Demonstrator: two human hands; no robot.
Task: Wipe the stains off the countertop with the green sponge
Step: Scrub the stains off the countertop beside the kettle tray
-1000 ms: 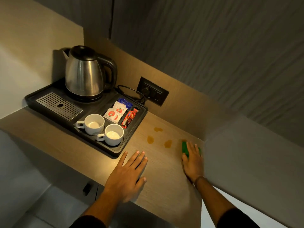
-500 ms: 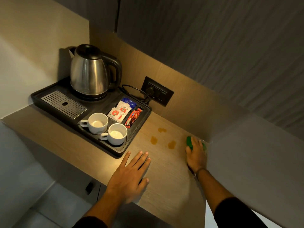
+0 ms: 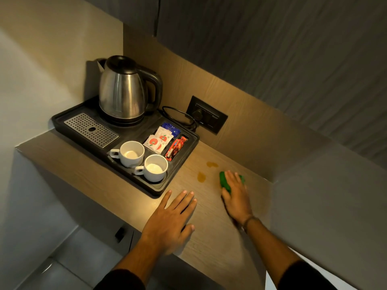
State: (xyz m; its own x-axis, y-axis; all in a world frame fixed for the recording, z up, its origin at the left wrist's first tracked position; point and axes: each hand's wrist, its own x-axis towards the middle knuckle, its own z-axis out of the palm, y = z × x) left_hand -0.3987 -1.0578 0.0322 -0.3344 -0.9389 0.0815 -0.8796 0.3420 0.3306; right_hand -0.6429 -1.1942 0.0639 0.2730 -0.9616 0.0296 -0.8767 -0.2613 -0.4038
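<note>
The right hand (image 3: pixel 235 194) lies palm-down on the green sponge (image 3: pixel 225 182), pressing it flat against the light wood-grain countertop (image 3: pixel 209 227). Its fingers are stretched forward over the sponge's top rather than curled under it, so the sponge is held by downward pressure, with green showing at the left edge and past the fingertips. The wrist, which carries a thin band, is slightly blurred, and the forearm runs back toward the lower right into a dark sleeve (image 3: pixel 301 277).

The left hand (image 3: pixel 171 218) is empty and rests flat on the countertop near its front edge, fingers spread and pointing away from the body, thumb out to the right. Its forearm comes up from the bottom centre in a dark sleeve.

Two amber stains show on the countertop: the nearer stain (image 3: pixel 201 176) sits just left of the sponge, and the farther stain (image 3: pixel 212 164) lies a little beyond it, toward the back wall. Neither is touched by the sponge.

To the left of the stains stands a black plastic tray (image 3: pixel 159 190), holding a stainless-steel electric kettle (image 3: pixel 122 93) with a black handle, a perforated metal drip grate (image 3: pixel 91 129), two white ceramic cups (image 3: pixel 132 153), and compartments with white sachets (image 3: pixel 159 141) and red packets (image 3: pixel 176 148). A black wall socket (image 3: pixel 206 115) sits on the wood back panel behind the tray, with the kettle's cord plugged in.
</note>
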